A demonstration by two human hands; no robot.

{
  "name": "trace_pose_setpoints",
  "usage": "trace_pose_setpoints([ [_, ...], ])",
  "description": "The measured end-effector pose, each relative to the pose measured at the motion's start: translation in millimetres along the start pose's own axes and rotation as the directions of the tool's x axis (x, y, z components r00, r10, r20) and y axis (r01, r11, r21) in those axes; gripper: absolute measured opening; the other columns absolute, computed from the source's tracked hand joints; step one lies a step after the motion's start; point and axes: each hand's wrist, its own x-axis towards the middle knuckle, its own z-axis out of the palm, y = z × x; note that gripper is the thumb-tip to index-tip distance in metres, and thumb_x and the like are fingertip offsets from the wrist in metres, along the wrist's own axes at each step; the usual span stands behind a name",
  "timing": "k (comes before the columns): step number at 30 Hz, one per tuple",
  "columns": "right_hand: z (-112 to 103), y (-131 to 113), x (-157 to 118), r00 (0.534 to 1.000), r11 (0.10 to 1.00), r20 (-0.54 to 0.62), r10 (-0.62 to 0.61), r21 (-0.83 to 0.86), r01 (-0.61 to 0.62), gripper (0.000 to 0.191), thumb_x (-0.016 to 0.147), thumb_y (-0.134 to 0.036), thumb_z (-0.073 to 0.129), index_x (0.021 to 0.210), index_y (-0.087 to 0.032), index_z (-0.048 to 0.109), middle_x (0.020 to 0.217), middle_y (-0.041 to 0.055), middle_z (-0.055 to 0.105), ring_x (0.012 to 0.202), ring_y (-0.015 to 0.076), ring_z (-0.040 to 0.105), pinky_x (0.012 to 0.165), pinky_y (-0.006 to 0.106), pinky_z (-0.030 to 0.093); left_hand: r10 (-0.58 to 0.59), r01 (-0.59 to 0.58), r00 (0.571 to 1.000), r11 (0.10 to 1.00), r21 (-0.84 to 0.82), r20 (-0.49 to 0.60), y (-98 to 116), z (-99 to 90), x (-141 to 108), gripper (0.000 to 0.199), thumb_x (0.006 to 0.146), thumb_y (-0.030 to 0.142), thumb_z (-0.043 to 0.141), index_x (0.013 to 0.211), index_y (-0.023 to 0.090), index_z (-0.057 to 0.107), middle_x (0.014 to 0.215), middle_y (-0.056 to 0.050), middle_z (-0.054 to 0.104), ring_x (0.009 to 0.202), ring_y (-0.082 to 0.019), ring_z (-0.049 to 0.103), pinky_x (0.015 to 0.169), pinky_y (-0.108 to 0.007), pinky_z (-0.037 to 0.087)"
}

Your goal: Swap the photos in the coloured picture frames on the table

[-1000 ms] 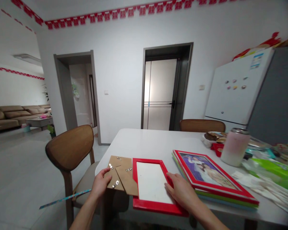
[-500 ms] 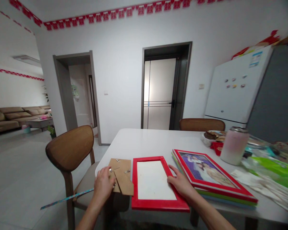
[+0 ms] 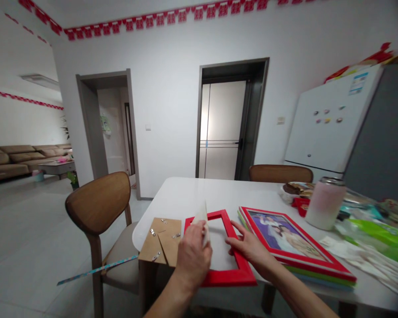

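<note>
Red frame [image 3: 230, 278], long axis fore and aft

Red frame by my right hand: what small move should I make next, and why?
I'd probably lift the white sheet clear with your left hand while your right hand steadies the red frame, since the sheet is pinched and tilted up over it.

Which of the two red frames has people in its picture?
The top frame of the stack, at right; the other red frame, touched by the right hand, shows no picture.
</note>
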Motion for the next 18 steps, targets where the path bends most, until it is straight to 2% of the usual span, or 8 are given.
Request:
trace_pose_setpoints([
  [1,-2.3,5.1,3.6,0.999,0.989,-0.024,-0.02,-0.149,0.017,0.066,0.066,-0.026,0.049,0.126,-0.012,0.027,0.056,-0.0018,0.057,0.05,0.014,0.055,0.051,0.025,0.042,-0.059,0.057,0.995,0.998,-0.019,-0.084,-7.4,-7.5,0.2,0.041,0.069,0.011,0.042,0.11,0.017,0.044,0.099,-0.007,0.056,0.089,-0.018,0.052,0.079,-0.03,0.042],
  [3,-5.8,16.3,9.8,0.994,0.896,-0.062,-0.086,-0.44,0.05,0.057,0.066,-0.022,0.045,0.121,-0.008,0.037,0.063,0.0037,0.062,0.057,0.0165,0.058,0.056,0.026,0.042,-0.185,0.175,0.961,0.982,-0.067,-0.207,-26.4,-22.5,-3.1,0.038,0.071,0.016,0.043,0.108,0.018,0.043,0.095,-0.006,0.057,0.086,-0.018,0.054,0.075,-0.029,0.043],
  [4,-6.6,21.9,12.1,0.99,0.831,-0.072,-0.123,-0.553,0.063,0.053,0.066,-0.021,0.044,0.117,-0.006,0.042,0.072,0.0077,0.064,0.064,0.0183,0.059,0.061,0.027,0.042,-0.236,0.222,0.941,0.971,-0.084,-0.243,-37.5,-29.1,-6.6,0.037,0.07,0.018,0.045,0.107,0.017,0.044,0.093,-0.005,0.057,0.085,-0.018,0.054,0.075,-0.029,0.043],
  [6,-6.5,31.9,14.4,0.981,0.719,-0.074,-0.177,-0.691,0.078,0.05,0.067,-0.02,0.041,0.114,-0.004,0.046,0.092,0.0145,0.063,0.082,0.0212,0.058,0.073,0.028,0.04,-0.32,0.301,0.916,0.947,-0.113,-0.24,-60.3,-38.7,-16.5,0.037,0.069,0.021,0.047,0.106,0.017,0.044,0.089,-0.003,0.058,0.083,-0.017,0.055,0.074,-0.029,0.043],
  [8,-4.8,39.1,14.5,0.976,0.645,-0.065,-0.209,-0.76,0.088,0.047,0.069,-0.02,0.039,0.113,-0.004,0.047,0.104,0.0167,0.058,0.094,0.0225,0.055,0.08,0.028,0.037,-0.406,0.391,0.89,0.914,-0.112,-0.206,-80.5,-42.8,-27.9,0.039,0.067,0.025,0.049,0.105,0.016,0.044,0.082,-0.002,0.058,0.076,-0.017,0.056,0.07,-0.029,0.044],
  [11,-1.9,44.6,12.8,0.97,0.581,-0.039,-0.239,-0.806,0.11,0.045,0.07,-0.019,0.038,0.111,-0.005,0.048,0.103,0.0171,0.059,0.094,0.0228,0.054,0.08,0.029,0.037,-0.438,0.437,0.884,0.898,-0.045,-0.164,-96.8,-42.6,-40.2,0.041,0.067,0.027,0.049,0.105,0.013,0.043,0.074,-0.001,0.057,0.071,-0.018,0.056,0.066,-0.029,0.044],
  [15,-1.0,47.3,11.5,0.963,0.518,-0.002,-0.269,-0.843,0.143,0.039,0.071,-0.019,0.038,0.105,-0.006,0.053,0.091,0.0153,0.061,0.086,0.022,0.055,0.076,0.029,0.038,-0.405,0.411,0.912,0.899,0.149,-0.068,-93.5,-43.1,-41.6,0.035,0.069,0.023,0.047,0.103,0.016,0.048,0.081,-0.003,0.059,0.078,-0.018,0.056,0.071,-0.029,0.041],
  [18,-1.1,48.3,11.6,0.964,0.504,0.008,-0.267,-0.851,0.147,0.036,0.071,-0.019,0.04,0.101,-0.008,0.055,0.086,0.0138,0.06,0.081,0.021,0.055,0.075,0.029,0.038,-0.384,0.367,0.923,0.889,0.272,0.01,-87.9,-45.1,-39.3,0.03,0.07,0.021,0.046,0.099,0.017,0.051,0.092,-0.006,0.059,0.088,-0.019,0.054,0.077,-0.029,0.039],
])
